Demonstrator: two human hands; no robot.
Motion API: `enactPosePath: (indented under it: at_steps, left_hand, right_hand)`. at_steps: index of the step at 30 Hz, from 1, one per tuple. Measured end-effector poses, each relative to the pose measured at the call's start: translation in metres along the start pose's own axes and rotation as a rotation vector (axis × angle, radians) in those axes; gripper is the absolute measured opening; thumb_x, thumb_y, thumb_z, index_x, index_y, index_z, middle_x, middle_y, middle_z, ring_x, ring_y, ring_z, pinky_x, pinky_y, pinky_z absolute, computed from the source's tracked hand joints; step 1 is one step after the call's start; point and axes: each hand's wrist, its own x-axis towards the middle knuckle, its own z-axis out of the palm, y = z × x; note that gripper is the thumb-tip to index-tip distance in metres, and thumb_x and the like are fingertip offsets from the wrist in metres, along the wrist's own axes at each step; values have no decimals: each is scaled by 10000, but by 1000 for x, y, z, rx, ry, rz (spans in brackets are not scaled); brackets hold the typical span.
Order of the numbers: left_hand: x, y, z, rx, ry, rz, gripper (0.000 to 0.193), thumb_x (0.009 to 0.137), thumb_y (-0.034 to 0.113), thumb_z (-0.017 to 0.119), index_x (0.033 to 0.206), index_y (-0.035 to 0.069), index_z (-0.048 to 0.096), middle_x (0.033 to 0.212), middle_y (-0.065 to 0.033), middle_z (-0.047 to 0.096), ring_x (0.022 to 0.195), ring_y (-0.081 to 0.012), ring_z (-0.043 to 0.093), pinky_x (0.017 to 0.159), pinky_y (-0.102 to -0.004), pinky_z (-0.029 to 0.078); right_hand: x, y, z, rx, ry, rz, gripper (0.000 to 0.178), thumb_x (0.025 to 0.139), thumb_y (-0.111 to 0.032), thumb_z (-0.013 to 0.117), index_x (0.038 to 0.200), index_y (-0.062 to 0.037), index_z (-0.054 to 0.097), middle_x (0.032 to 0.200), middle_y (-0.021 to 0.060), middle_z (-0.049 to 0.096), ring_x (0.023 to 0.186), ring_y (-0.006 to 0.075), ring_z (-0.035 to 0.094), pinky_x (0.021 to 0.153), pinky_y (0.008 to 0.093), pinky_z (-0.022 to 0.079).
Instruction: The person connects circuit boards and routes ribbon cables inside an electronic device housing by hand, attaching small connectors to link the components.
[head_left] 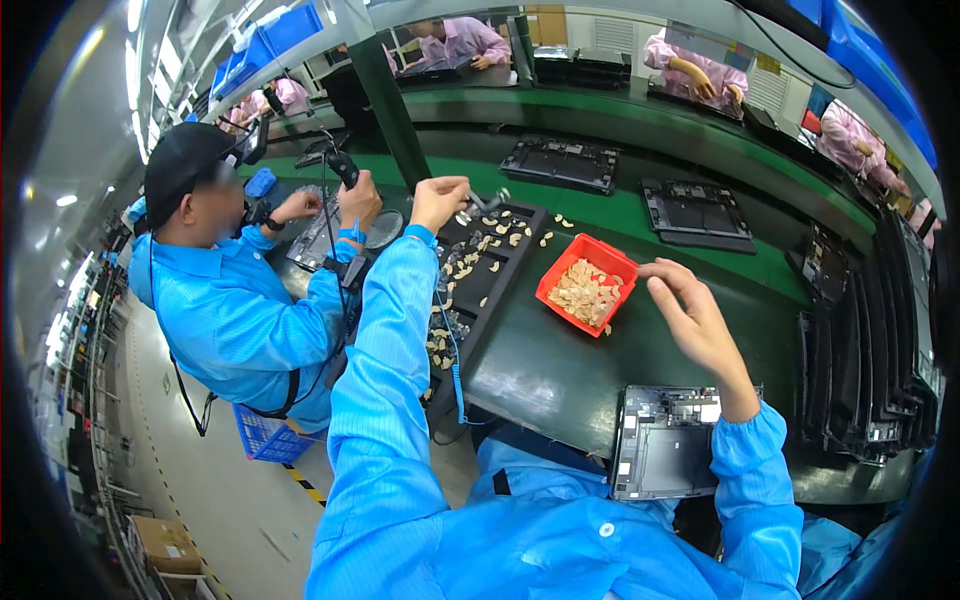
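My left hand reaches over a black compartment tray, fingers pinched at a small shiny, see-through item whose kind I cannot make out. Small pale curved pieces lie scattered in that tray. To its right sits a red plastic bin, part filled with similar pale pieces. My right hand is beside the bin's right rim, fingers stretched, the fingertips at or very near the edge. Below my right forearm, an opened tablet-like device with its inner parts showing rests at the near table edge, partly covered by my sleeve.
Two dark device housings lie on the green bench. A stack of black panels stands at the right. At my left, a co-worker holds a dark tool. A blue coiled cord hangs near my left arm.
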Motion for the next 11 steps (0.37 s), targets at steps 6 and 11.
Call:
enactPosePath:
  at_steps: [6, 11]
  left_hand:
    - [-12, 15, 6, 382, 75, 45, 259, 914, 169, 772, 1104, -6, 772, 1011, -76, 777, 890, -174, 740, 773, -291, 603]
    - [-13, 49, 29, 109, 23, 270, 267, 921, 189, 785, 1149, 49, 774, 1020, -139, 790, 964, -239, 765, 851, -325, 598]
  right_hand:
    - [6, 1, 17, 22, 16, -41, 338, 1040, -289, 604, 1211, -12, 696, 1284, 224, 661, 1264, 355, 598, 1075, 423, 453]
    - [13, -5, 17, 52, 21, -53, 329, 1022, -281, 640, 1211, -19, 700, 1276, 224, 668, 1280, 350, 595, 1077, 422, 454]
